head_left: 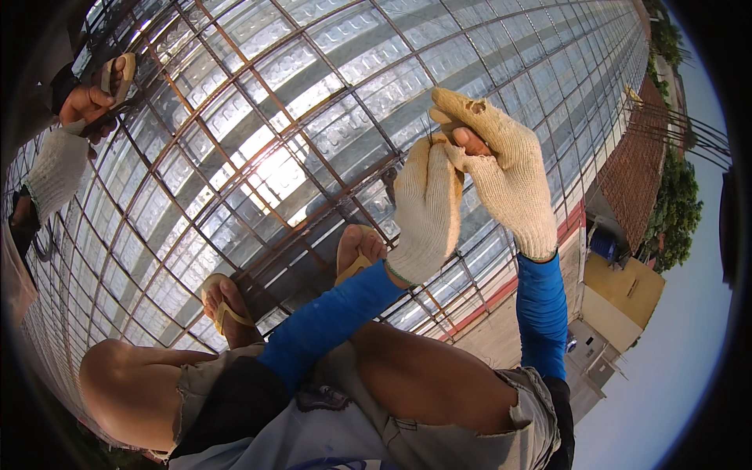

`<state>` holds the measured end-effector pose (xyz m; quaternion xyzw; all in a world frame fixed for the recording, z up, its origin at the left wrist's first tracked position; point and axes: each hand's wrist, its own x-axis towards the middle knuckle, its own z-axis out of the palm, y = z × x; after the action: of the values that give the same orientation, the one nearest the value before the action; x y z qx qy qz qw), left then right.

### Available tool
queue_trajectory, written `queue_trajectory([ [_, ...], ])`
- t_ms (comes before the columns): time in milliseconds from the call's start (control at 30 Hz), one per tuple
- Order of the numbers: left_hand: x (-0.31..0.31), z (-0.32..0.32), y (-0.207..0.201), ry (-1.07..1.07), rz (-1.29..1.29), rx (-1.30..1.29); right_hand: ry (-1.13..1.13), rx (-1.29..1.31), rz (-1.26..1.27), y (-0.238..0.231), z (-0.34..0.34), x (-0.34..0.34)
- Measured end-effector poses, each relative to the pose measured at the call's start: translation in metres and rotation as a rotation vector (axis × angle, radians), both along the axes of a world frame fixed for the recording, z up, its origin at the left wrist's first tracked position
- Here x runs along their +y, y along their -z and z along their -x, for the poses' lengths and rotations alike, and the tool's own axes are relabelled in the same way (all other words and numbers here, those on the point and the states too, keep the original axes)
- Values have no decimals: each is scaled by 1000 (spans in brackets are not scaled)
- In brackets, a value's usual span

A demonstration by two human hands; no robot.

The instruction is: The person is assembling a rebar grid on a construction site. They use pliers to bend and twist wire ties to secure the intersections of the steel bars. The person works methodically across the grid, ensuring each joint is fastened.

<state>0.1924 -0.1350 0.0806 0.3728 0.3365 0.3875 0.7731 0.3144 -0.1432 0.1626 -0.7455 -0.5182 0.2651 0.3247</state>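
Observation:
Both my hands wear cream knitted gloves and meet above a steel rebar mesh (pixel 313 145). The fingers of my left hand (pixel 427 207) are closed, with a few thin dark tie wires (pixel 429 135) sticking up at their tips. Against those fingertips sits my right hand (pixel 505 160), its fingers bent over in a pinch. A bare thumb tip pokes through the right glove, and another hole shows on a finger. What lies between the right fingertips is hidden. Below the left glove, rusty bars cross near my sandalled feet (pixel 360 251).
Ribbed shiny metal decking (pixel 274 168) lies under the mesh. At far left, another person's gloved hand (pixel 59 168) is over the bars. A red-edged ledge (pixel 501 290) runs along the right, with lower buildings (pixel 619 301) beyond. Bare rebar ends (pixel 689 133) stick out at upper right.

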Motion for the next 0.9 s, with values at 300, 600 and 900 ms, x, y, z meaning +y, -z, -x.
queue_trajectory([
  [300,-5,2,7,41,225,0,-33,-55,46,5,-5,8],
  [600,-5,9,16,49,219,-112,-71,-140,-18,10,-2,6],
  [900,5,12,-2,147,445,-105,-107,-184,24,-5,-9,7],
])
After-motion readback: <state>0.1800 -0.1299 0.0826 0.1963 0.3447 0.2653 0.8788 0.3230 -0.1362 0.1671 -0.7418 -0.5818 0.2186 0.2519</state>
